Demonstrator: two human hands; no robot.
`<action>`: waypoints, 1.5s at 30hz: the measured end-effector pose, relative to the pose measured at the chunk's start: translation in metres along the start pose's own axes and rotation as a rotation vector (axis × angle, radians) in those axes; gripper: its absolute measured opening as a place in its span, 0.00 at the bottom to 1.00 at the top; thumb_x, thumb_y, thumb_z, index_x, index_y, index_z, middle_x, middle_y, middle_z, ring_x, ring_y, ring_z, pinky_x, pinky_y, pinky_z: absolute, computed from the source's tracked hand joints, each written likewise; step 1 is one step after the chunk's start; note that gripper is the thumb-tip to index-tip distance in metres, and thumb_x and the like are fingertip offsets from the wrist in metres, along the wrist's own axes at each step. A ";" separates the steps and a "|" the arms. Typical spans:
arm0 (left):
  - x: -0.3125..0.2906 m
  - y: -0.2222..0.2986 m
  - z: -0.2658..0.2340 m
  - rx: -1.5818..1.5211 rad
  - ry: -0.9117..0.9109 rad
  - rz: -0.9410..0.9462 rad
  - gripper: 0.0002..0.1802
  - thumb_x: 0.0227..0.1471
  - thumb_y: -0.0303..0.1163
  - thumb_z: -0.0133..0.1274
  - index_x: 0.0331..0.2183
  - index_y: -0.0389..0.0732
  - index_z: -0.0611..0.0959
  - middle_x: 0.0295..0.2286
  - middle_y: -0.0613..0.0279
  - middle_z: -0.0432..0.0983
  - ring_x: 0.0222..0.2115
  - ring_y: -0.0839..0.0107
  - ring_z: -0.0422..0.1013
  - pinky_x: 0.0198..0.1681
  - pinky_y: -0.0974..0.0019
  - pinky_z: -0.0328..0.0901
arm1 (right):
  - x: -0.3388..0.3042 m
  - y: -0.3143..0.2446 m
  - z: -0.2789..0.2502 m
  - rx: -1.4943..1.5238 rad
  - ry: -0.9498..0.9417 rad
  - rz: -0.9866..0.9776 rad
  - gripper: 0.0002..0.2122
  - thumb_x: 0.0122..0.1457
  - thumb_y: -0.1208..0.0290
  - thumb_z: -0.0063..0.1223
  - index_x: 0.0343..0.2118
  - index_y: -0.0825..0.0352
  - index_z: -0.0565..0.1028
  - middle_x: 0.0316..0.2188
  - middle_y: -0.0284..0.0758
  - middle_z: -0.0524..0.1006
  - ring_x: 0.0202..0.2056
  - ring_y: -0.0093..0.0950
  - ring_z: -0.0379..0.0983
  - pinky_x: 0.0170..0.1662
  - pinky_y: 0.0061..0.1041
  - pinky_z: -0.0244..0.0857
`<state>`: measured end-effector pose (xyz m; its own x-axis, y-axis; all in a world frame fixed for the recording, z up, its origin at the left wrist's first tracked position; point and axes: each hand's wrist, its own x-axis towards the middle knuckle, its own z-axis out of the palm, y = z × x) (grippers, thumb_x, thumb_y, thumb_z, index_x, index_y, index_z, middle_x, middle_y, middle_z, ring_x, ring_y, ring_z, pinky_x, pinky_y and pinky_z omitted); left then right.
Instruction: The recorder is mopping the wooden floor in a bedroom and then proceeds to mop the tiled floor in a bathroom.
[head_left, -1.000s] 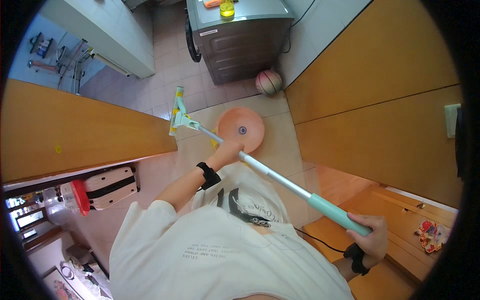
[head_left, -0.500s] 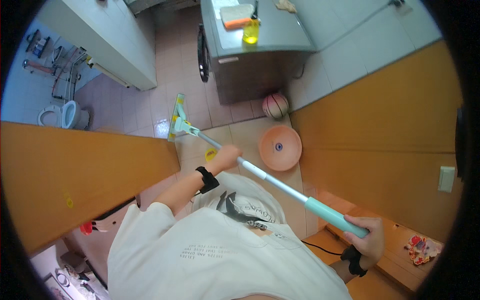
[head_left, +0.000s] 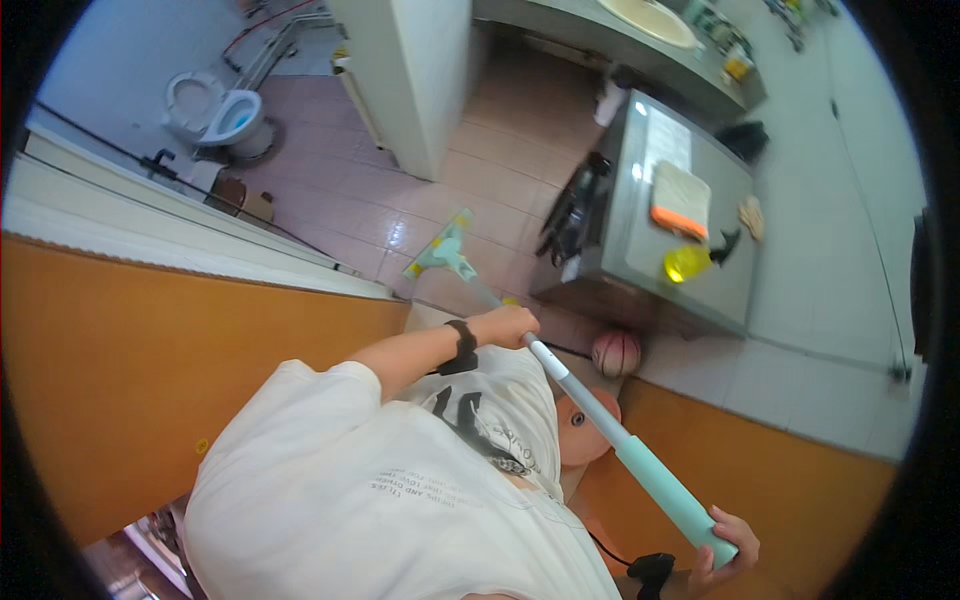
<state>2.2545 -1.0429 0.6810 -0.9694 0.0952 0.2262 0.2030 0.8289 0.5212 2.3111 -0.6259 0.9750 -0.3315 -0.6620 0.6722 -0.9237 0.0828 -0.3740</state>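
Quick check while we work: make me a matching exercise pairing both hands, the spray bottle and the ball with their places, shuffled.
Things:
1. Left hand
2. Right hand
3. Spray bottle
4. Ball

Places:
A. On the floor
B. At the end of the green grip
C. On top of the grey machine
D. Around the silver shaft

Pairs: 1-D, 2-B, 3-C, 4-A

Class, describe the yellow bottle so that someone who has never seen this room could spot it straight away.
Find the grey washing machine, right of the picture's middle. On its top, look just below the pale cloth with an orange edge. The bottle is see-through yellow with a black spray head, unlike the flat cloth.
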 end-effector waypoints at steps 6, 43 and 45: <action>-0.031 0.033 0.014 -0.077 0.142 -0.090 0.02 0.34 0.26 0.52 0.19 0.42 0.76 0.20 0.53 0.72 0.24 0.52 0.69 0.26 0.56 0.62 | -0.020 0.030 0.006 0.217 0.264 -0.303 0.17 0.43 0.65 0.55 0.30 0.72 0.64 0.24 0.39 0.70 0.23 0.32 0.71 0.28 0.23 0.63; -0.155 -0.407 -0.385 -0.117 0.865 -0.891 0.06 0.41 0.31 0.51 0.19 0.41 0.73 0.17 0.57 0.69 0.21 0.60 0.67 0.25 0.62 0.60 | 0.700 -0.020 0.495 0.818 -0.297 -0.869 0.06 0.31 0.68 0.55 0.14 0.60 0.69 0.14 0.30 0.75 0.11 0.19 0.52 0.19 0.18 0.47; -0.175 -0.425 -0.396 -0.063 0.937 -0.837 0.06 0.38 0.32 0.52 0.19 0.41 0.73 0.18 0.57 0.70 0.23 0.57 0.68 0.27 0.60 0.61 | 0.710 -0.036 0.517 0.863 -0.216 -0.874 0.06 0.31 0.69 0.54 0.14 0.60 0.69 0.14 0.31 0.75 0.10 0.19 0.52 0.17 0.18 0.45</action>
<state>2.3921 -1.6305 0.7462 -0.3393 -0.8945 0.2912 -0.3943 0.4163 0.8193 2.2083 -1.4835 1.1357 0.4434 -0.3648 0.8187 -0.3638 -0.9080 -0.2076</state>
